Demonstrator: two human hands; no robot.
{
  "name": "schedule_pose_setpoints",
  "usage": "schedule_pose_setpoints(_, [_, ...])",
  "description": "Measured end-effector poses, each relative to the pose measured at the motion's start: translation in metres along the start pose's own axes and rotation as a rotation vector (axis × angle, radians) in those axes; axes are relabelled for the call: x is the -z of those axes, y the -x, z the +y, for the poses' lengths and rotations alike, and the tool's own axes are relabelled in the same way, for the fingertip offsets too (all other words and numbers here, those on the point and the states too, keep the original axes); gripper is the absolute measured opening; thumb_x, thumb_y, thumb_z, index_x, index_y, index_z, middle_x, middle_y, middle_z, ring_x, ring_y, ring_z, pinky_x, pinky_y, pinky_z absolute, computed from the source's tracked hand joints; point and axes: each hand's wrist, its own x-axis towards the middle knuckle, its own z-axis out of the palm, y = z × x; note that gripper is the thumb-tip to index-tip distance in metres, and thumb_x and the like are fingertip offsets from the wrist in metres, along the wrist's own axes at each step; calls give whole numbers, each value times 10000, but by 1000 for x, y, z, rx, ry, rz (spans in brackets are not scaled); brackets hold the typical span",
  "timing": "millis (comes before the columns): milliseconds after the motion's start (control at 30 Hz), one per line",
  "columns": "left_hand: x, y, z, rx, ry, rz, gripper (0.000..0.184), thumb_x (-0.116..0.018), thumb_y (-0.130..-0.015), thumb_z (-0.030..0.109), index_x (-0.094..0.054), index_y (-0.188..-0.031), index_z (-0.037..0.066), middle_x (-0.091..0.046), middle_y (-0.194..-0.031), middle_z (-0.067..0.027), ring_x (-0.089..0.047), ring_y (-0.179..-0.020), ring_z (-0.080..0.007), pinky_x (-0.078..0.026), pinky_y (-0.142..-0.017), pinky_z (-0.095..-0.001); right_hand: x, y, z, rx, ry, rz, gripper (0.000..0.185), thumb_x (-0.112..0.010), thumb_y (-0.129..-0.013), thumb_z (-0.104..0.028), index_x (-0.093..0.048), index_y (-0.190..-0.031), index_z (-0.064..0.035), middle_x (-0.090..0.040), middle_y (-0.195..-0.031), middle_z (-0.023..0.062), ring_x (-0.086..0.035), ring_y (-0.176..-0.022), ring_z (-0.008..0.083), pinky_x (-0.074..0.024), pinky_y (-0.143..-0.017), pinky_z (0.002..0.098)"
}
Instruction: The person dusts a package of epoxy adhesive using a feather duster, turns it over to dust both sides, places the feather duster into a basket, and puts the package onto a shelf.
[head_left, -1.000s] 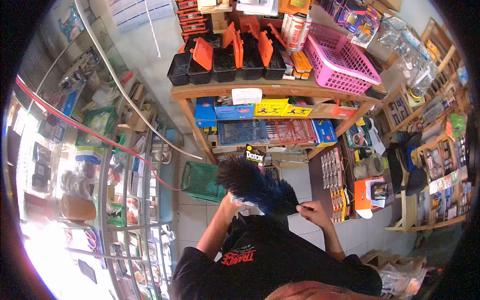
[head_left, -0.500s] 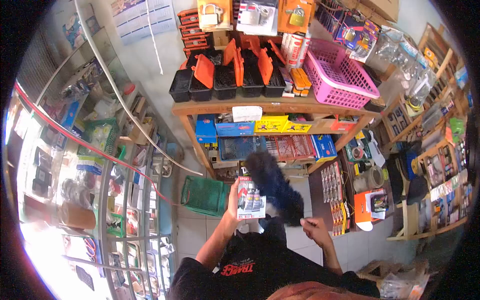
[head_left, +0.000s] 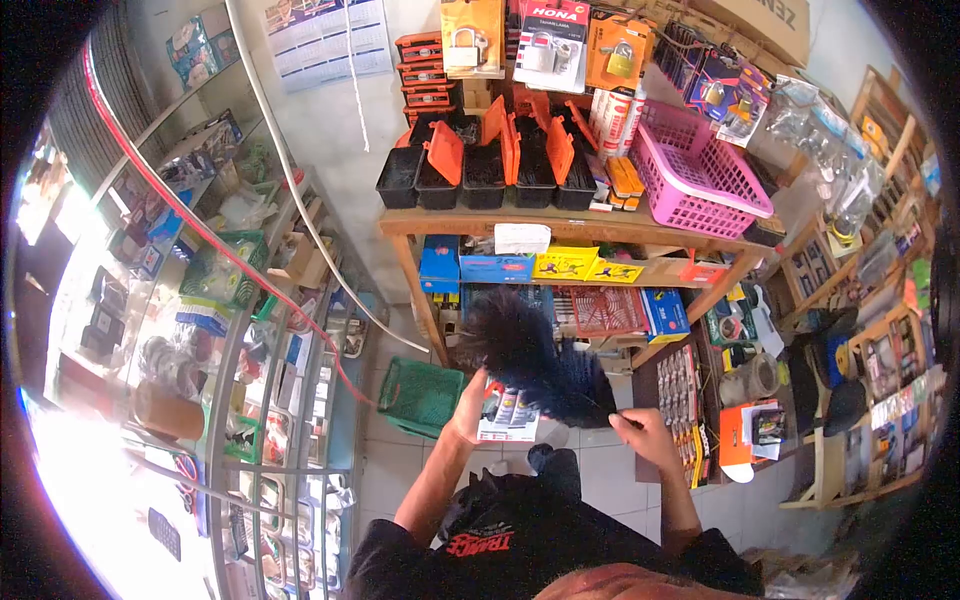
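Observation:
My left hand (head_left: pixel 469 408) is closed on the left side of a white and red epoxy box (head_left: pixel 509 428) with tubes pictured on it. A dark feather duster (head_left: pixel 545 360) spreads across the upper part of the box and hides it there. Its near end is pinched in the fingers of my right hand (head_left: pixel 640 436), to the right of the box; the handle is mostly hidden. Both hands are above the tiled floor, in front of the wooden shelf.
A wooden shelf (head_left: pixel 590 226) ahead bears black bins with orange lids (head_left: pixel 484 175) and a pink basket (head_left: pixel 700 185). On the floor stands a green basket (head_left: pixel 420 395). Glass display shelving (head_left: pixel 235 370) lines the left; stocked racks (head_left: pixel 880 340) line the right.
The feather duster has swung left and now covers the top of the epoxy box. My right hand has risen slightly. The whole view has shifted a little.

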Motion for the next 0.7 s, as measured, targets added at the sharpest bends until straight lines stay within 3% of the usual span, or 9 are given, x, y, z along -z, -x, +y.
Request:
schedule_pose_setpoints(67, [22, -2, -13, 137, 9, -179, 608, -498, -915, 560, -537, -1244, 51, -631, -1130, -163, -647, -910, -402, -528, -833, -578, 1, -7, -6, 45, 29, -29, 363, -596, -938, -258, -553, -680, -6, -466, -548, -25, -413, -540, 46, -331, -482, 263])
schedule_pose_setpoints(100, [20, 1, -22, 87, 61, -173, 681, -502, -887, 601, -504, -1280, 44, -609, -1171, -203, -608, -978, -495, -476, -891, -644, 2, -11, -7, 34, 38, -61, 350, -598, -938, -288, -599, -745, 3, -485, -562, -16, -429, -551, 53, -353, -493, 267])
schedule_pose_setpoints(200, [7, 8, -36, 167, 96, -107, 627, -282, -974, 571, -496, -1254, 52, -590, -1136, -236, -581, -978, -566, -526, -799, -624, 0, -14, -34, 20, 11, -83, 317, -611, -932, -293, -651, -845, 9, -516, -592, -20, -452, -561, 40, -368, -498, 247])
schedule_pose_setpoints(233, [10, 10, -42, 139, 214, -254, 634, -297, -974, 549, -471, -1302, 36, -577, -1176, -257, -577, -986, -567, -525, -800, -627, -2, -13, -47, 18, -8, -86, 302, -614, -931, -283, -652, -851, 6, -514, -593, -25, -454, -561, 35, -365, -496, 238])
schedule_pose_setpoints(333, [-13, 19, -40, 99, 171, -16, 638, -345, -963, 527, -443, -1337, 19, -561, -1219, -265, -570, -996, -571, -520, -805, -636, -6, -14, -48, 51, -133, -87, 232, -618, -929, -241, -648, -892, -14, -522, -619, -45, -462, -568, 19, -348, -492, 208])
schedule_pose_setpoints(400, [-1, 23, -42, 95, 181, -161, 654, -385, -940, 506, -436, -1329, -18, -555, -1219, -286, -558, -999, -588, -511, -832, -633, -11, -13, -48, 34, -211, -64, 221, -613, -932, -237, -640, -905, -19, -531, -632, -45, -463, -575, 19, -346, -495, 207])
schedule_pose_setpoints(567, [10, 30, -49, 158, 210, -144, 737, -343, -939, 587, -434, -1308, -44, -562, -1157, -334, -550, -1014, -594, -505, -830, -638, -7, -19, -28, 19, -138, -145, 205, -602, -941, -224, -598, -888, -27, -488, -619, -51, -445, -560, 28, -344, -494, 218])
schedule_pose_setpoints(667, [26, 28, -39, 190, 137, -85, 775, -443, -880, 639, -457, -1308, -6, -565, -1189, -297, -552, -984, -596, -424, -876, -723, 4, -12, -13, -18, -108, -114, 203, -614, -937, -224, -579, -905, -26, -485, -613, -43, -445, -548, 34, -352, -489, 226])
schedule_pose_setpoints(700, [20, 29, -39, 126, 227, -153, 784, -424, -881, 659, -473, -1287, -10, -566, -1180, -313, -553, -985, -599, -443, -869, -698, 8, -10, -9, -42, -127, -146, 204, -623, -932, -219, -570, -950, -22, -484, -609, -35, -444, -541, 38, -358, -483, 233])
